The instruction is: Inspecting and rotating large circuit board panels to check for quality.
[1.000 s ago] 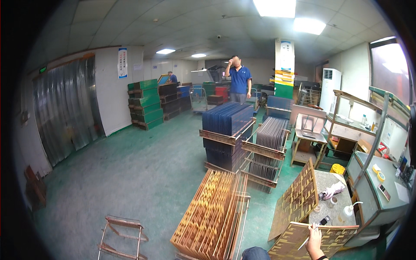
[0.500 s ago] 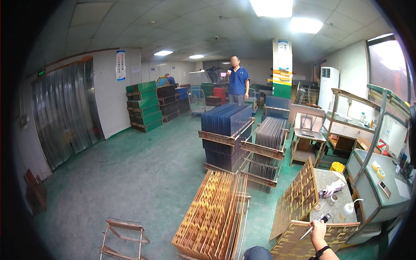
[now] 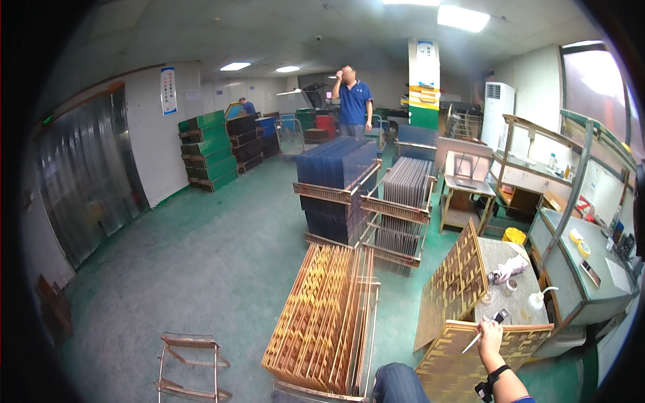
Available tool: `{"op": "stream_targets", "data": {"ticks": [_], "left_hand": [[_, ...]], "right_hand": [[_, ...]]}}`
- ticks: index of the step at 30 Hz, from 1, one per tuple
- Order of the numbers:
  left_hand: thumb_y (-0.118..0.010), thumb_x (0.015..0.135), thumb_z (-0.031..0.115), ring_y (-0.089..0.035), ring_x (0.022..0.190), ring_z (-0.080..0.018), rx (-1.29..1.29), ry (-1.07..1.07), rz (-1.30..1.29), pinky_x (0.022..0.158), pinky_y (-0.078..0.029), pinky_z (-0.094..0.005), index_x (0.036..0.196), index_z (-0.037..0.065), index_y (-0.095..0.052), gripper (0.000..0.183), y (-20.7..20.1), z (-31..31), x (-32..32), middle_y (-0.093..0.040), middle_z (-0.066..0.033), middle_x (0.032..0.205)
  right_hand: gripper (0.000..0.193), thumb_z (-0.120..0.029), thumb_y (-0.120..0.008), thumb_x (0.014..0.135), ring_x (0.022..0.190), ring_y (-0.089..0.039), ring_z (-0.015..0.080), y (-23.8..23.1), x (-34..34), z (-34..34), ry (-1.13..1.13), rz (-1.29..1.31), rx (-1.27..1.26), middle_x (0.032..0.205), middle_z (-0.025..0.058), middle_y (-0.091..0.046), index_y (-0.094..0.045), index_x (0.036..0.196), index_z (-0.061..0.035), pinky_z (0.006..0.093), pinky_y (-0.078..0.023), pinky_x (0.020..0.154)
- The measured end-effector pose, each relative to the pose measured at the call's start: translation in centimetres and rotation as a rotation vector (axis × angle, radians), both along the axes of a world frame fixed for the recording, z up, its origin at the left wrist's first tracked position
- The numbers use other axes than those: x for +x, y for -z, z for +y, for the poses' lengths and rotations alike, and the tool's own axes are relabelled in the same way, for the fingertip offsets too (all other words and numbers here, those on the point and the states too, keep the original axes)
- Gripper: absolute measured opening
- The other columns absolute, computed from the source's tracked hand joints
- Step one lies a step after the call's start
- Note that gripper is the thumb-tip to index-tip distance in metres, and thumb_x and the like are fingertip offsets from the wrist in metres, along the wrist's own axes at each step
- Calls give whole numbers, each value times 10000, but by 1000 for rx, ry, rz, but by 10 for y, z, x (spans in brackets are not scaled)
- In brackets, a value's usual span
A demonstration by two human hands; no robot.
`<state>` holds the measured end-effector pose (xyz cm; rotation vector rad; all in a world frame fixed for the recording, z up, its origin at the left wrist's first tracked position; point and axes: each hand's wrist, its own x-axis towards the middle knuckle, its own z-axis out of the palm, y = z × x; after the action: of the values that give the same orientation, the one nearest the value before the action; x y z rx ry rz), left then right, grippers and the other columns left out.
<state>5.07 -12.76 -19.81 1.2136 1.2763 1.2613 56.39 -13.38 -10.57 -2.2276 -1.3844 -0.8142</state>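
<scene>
Head camera: left unit of a worn fisheye pair, upright, looking forward and down from above the right hand [image 3: 490, 335], which sits close at lower right. Field spans strip curtain [image 3: 87, 181] to window [image 3: 594, 84] (straight edges bow outward); standing co-worker [image 3: 355, 101] far off, upper centre.

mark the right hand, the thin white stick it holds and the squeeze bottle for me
Right hand [image 3: 490, 336]: head view, middle of the hand.
Thin white stick [image 3: 470, 345]: head view, middle of its visible shaft.
Squeeze bottle [image 3: 533, 307]: head view, body below the spout.
</scene>
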Motion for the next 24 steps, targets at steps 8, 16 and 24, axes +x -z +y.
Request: {"op": "stream_targets", "data": {"ticks": [8, 16, 24], "left_hand": [[-426, 883, 56, -432, 598, -59, -140, 11, -39, 538, -367, -185, 1026, 10, -575, 212, -13, -1, 0, -549, -2, 773], [-431, 895, 78, -444, 596, -62, -165, 24, 52, 530, -375, -191, 1039, 5, -574, 216, -19, -9, -6, -552, -7, 775], [-429, 916, 149, -433, 588, -55, -145, -4, -63, 525, -371, -195, 1001, 1, -587, 233, -23, -14, -15, -541, 5, 739]], "right_hand": [[228, -190, -658, 704, 976, -514, 251, -7, -5, -5, -11, 28, -43, 1076, 40, -592, -589, 911, -123, 388, -380, 802], [148, -187, -651, 718, 766, -535, 232, -19, -30, -35, -59, 112, -130, 771, 42, -574, -547, 795, -115, 365, -386, 704], [210, -220, -688, 689, 725, -568, 279, -35, -26, -57, -283, 229, -228, 728, 76, -590, -566, 822, -110, 376, -466, 632]]}}
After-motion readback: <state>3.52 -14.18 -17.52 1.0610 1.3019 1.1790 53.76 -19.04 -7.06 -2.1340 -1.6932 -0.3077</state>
